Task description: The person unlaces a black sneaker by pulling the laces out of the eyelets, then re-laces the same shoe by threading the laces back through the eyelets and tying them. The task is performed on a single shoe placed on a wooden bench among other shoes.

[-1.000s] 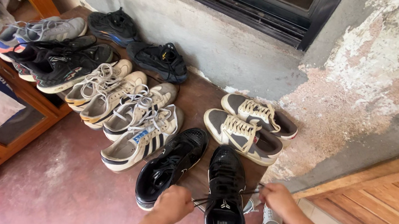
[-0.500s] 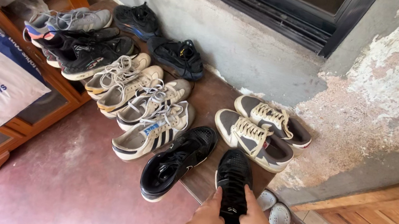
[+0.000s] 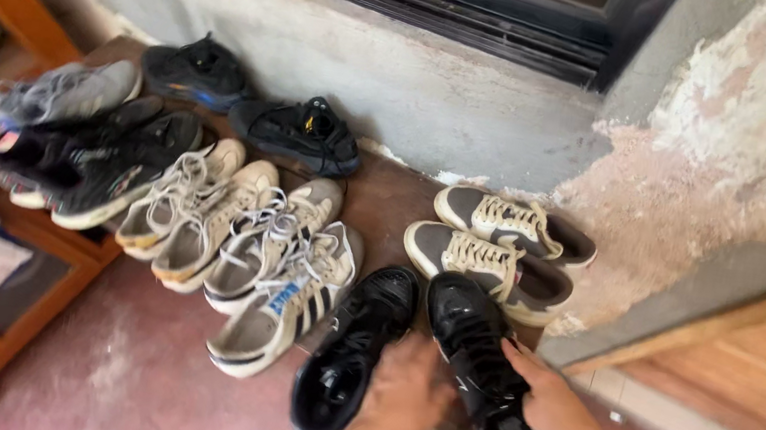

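Below, both hands (image 3: 477, 401) grasp black shoe (image 3: 481, 371) — laces hidden, wrists cropped.

The two shoes nearest the person stand side by side on the floor (image 3: 107, 366): the left shoe (image 3: 349, 362) and the right shoe (image 3: 485, 377). The left hand (image 3: 404, 390) lies between them; the right hand (image 3: 552, 402) rests on the right shoe. Behind the right shoe sits a laced pair (image 3: 499, 248), near the wall (image 3: 422, 89). To the left lies a striped pair (image 3: 282, 281), then further shoes beside a wooden shelf (image 3: 37, 295).
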